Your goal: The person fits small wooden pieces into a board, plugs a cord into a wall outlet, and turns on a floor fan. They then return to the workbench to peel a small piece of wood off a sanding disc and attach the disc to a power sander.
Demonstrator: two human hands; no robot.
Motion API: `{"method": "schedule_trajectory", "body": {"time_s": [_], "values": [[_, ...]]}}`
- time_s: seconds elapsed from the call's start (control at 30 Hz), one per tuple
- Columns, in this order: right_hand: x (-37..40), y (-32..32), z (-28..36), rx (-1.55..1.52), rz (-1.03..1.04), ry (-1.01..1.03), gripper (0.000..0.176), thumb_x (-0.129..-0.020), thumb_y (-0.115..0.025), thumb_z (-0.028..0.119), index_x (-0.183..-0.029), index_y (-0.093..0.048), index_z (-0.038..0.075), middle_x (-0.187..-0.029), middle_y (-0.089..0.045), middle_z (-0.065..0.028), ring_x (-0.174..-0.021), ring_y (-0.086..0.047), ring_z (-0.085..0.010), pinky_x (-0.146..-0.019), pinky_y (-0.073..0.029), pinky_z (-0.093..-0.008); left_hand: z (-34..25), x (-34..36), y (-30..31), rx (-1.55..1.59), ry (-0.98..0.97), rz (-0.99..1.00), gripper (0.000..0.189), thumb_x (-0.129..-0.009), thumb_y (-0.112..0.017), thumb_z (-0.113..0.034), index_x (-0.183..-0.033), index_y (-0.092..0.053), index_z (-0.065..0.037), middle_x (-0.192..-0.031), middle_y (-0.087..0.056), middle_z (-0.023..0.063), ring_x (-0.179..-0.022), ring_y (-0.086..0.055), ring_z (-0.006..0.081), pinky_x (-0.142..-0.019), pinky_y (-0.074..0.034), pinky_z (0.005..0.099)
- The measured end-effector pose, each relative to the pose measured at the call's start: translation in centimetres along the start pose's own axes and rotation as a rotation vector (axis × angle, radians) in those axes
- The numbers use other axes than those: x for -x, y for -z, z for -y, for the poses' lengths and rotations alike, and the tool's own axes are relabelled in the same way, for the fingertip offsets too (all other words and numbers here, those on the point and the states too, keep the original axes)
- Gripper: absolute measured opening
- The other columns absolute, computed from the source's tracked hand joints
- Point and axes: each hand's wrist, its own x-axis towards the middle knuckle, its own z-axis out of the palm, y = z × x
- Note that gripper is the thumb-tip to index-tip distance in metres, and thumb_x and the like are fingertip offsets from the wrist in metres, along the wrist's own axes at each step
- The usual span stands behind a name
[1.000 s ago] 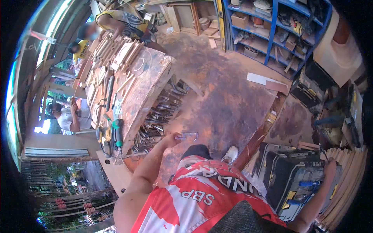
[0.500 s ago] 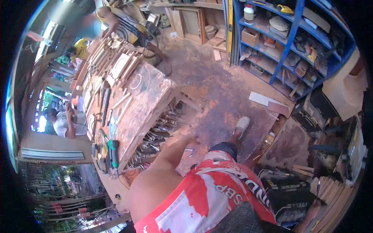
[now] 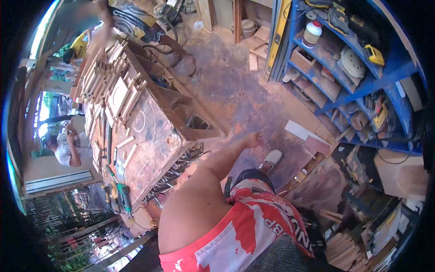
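My left hand (image 3: 254, 139) is stretched forward over the stained floor (image 3: 231, 99), near my shoe (image 3: 273, 157). Its fingers look curled in, and nothing shows in them. The corner of a wooden workbench (image 3: 156, 145) is to the left of my forearm. On that bench lie a green drill (image 3: 123, 196), several wooden strips (image 3: 97, 75) and a dark long-handled tool (image 3: 109, 140). My right hand is out of view.
Blue shelves (image 3: 337, 106) on the right hold a white bottle (image 3: 311, 34) and a yellow tool (image 3: 374, 54). A white board (image 3: 299, 129) lies on the floor. Stacked wood (image 3: 346, 254) is at lower right. A co-worker (image 3: 136, 20) stands behind the bench; another person (image 3: 68, 147) is at left.
My left hand has swung forward and right, and its fingers look more curled. The view has shifted, bringing the shelves nearer. The co-worker behind the bench has moved an arm.
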Motion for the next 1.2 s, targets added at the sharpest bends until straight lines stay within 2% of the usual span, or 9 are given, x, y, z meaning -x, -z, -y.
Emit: {"method": "schedule_trajectory", "body": {"time_s": [0.1,0.27,0.47,0.6,0.63,0.67,0.73,1.03,1.2], "values": [[-2.4,3.6,2.6,-0.004,-0.035,0.022,0.044,-0.094,-0.054,0.034,-0.125,-0.054,0.003,-0.123,-0.056,-0.0198,-0.115,-0.052,-0.0291,-0.101,-0.039,-0.0379,5.6,-1.8,1.1,-0.424,0.191,0.232,0.051,-0.076,-0.067,-0.042,-0.112,-0.063,-0.007,-0.108,-0.064,0.0212,-0.102,-0.061,0.0362,-0.088,-0.048,0.0436],[-6.3,9.4,7.0,-0.022,-0.099,0.082,0.046,-0.094,-0.053,0.036,-0.127,-0.052,0.004,-0.124,-0.055,-0.0192,-0.117,-0.051,-0.0271,-0.102,-0.038,-0.0370,7.9,0.8,1.6,-0.430,0.266,0.171,0.055,-0.078,-0.068,-0.044,-0.117,-0.060,-0.006,-0.102,-0.067,0.0177,-0.095,-0.064,0.0284,-0.085,-0.050,0.0403],[-10.2,14.3,14.9,-0.135,-0.173,0.210,0.048,-0.094,-0.053,0.039,-0.130,-0.050,0.006,-0.126,-0.053,-0.0185,-0.118,-0.050,-0.0247,-0.103,-0.037,-0.0359,0.8,2.0,2.9,-0.322,0.525,0.191,0.047,-0.080,-0.068,-0.042,-0.113,-0.062,-0.009,-0.094,-0.069,0.0145,-0.088,-0.066,0.0284,-0.080,-0.050,0.0428],[-9.7,17.4,21.5,-0.207,-0.113,0.248,0.050,-0.094,-0.053,0.040,-0.132,-0.049,0.007,-0.127,-0.052,-0.0180,-0.119,-0.049,-0.0231,-0.104,-0.036,-0.0352,2.0,1.5,1.7,-0.155,0.433,0.154,0.050,-0.076,-0.069,-0.042,-0.113,-0.063,-0.009,-0.111,-0.063,0.0198,-0.105,-0.060,0.0333,-0.090,-0.047,0.0430],[-7.6,18.0,25.3,-0.356,-0.617,0.644,0.031,-0.091,-0.062,0.029,-0.075,-0.062,0.002,-0.073,-0.061,-0.0123,-0.062,-0.053,-0.0258,-0.058,-0.044,-0.0430,0.6,1.8,2.3,-0.121,0.421,0.138,0.050,-0.077,-0.069,-0.042,-0.113,-0.063,-0.008,-0.111,-0.063,0.0202,-0.105,-0.059,0.0342,-0.090,-0.047,0.0430],[-5.7,19.5,27.8,-0.368,-0.625,0.647,0.031,-0.091,-0.062,0.029,-0.075,-0.062,0.002,-0.073,-0.061,-0.0123,-0.062,-0.053,-0.0258,-0.058,-0.044,-0.0430,1.6,1.7,1.9,-0.123,0.415,0.125,0.050,-0.077,-0.069,-0.042,-0.113,-0.063,-0.008,-0.111,-0.063,0.0202,-0.105,-0.059,0.0342,-0.090,-0.047,0.0430],[-2.4,22.6,31.4,-0.240,-0.448,0.463,0.036,-0.089,-0.064,0.035,-0.101,-0.070,0.001,-0.096,-0.067,-0.0207,-0.087,-0.066,-0.0312,-0.077,-0.052,-0.0367,6.1,0.5,0.7,-0.186,0.289,0.115,0.049,-0.077,-0.068,-0.041,-0.111,-0.063,-0.007,-0.111,-0.063,0.0199,-0.105,-0.059,0.0349,-0.090,-0.047,0.0430],[-1.2,23.0,31.1,-0.252,-0.588,0.695,0.034,-0.091,-0.060,0.032,-0.102,-0.069,0.002,-0.101,-0.068,-0.0179,-0.094,-0.065,-0.0289,-0.084,-0.052,-0.0339,2.6,4.3,5.7,-0.201,0.393,-0.021,0.040,-0.079,-0.067,-0.036,-0.104,-0.065,-0.005,-0.104,-0.066,0.0195,-0.097,-0.063,0.0293,-0.084,-0.049,0.0427],[-5.5,20.1,25.5,-0.122,-0.468,0.622,0.038,-0.098,-0.046,0.024,-0.126,-0.054,0.000,-0.128,-0.054,-0.0186,-0.120,-0.049,-0.0320,-0.103,-0.037,-0.0377,2.8,2.9,6.4,-0.051,0.487,0.009,0.026,-0.081,-0.066,-0.027,-0.098,-0.067,-0.007,-0.088,-0.067,0.0133,-0.082,-0.061,0.0218,-0.077,-0.050,0.0382]]}}
